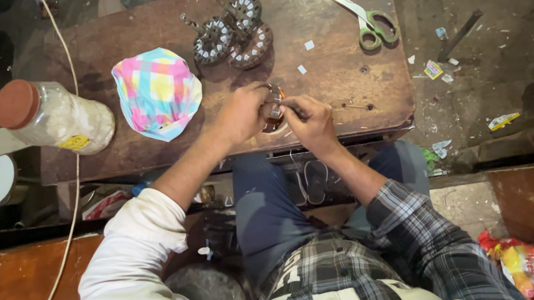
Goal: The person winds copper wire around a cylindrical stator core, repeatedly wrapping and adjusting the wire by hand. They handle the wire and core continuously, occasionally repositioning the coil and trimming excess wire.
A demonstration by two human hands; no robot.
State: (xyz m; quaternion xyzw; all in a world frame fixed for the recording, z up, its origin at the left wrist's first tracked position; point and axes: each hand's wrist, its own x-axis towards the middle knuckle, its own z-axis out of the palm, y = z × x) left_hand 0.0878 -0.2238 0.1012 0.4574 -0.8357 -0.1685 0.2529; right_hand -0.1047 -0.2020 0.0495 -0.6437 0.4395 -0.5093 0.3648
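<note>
- A worn brown wooden table (347, 108) fills the upper middle of the view, seen from above, with a person seated at its near edge.
- A plastic jar (59, 118) with a reddish-brown lid lies on its side at the table's left end, holding pale contents.
- A bowl-shaped cloth piece (158, 92) in pink, blue and yellow checks sits just right of the jar.
- Three dark decorated bangles (233, 33) with pale studs lie clustered at the table's far middle.
- Green-handled scissors (364, 18) lie near the far right corner.
- The left hand (241, 114) curls closed around a small round bangle (273, 114) at the near edge of the table.
- The right hand (309, 120) touches that bangle from the right, fingers pinched at its rim; whether it grips a tool there cannot be told.
</note>
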